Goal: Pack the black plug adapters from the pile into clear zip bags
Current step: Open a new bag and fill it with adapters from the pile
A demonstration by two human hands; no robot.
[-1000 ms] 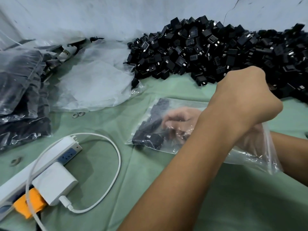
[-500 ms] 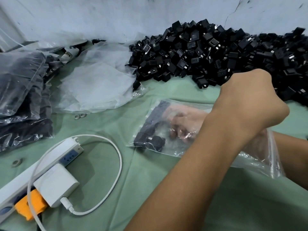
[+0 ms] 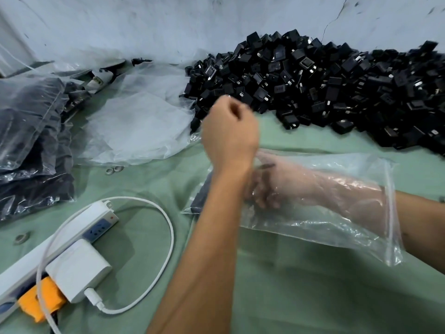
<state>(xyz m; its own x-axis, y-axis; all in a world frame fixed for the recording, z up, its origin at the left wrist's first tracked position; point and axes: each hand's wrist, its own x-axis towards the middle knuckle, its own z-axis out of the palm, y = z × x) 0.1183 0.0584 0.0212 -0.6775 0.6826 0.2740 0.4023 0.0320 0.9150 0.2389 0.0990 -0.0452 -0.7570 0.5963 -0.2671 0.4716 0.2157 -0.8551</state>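
Head view: right hand (image 3: 265, 191) deep inside a clear zip bag (image 3: 325, 222), left hand (image 3: 228, 133) raised in a fist above it.

The bag lies on the green-covered bench (image 3: 301, 285), its mouth round the right forearm; the right fingers are curled among a few black adapters (image 3: 201, 198) at the bag's closed end, but through the plastic I cannot tell whether they grip one. The left hand is clenched and shows nothing held, its forearm crossing in front of the bag. The pile (image 3: 325, 88) of adapters sits at the back against the wall, well apart from the bag. Empty bags (image 3: 134, 124) lie left of the pile, filled bags (image 3: 31, 141) at far left, and a white power strip (image 3: 60, 237) with a charger (image 3: 77, 268) and cable near left.
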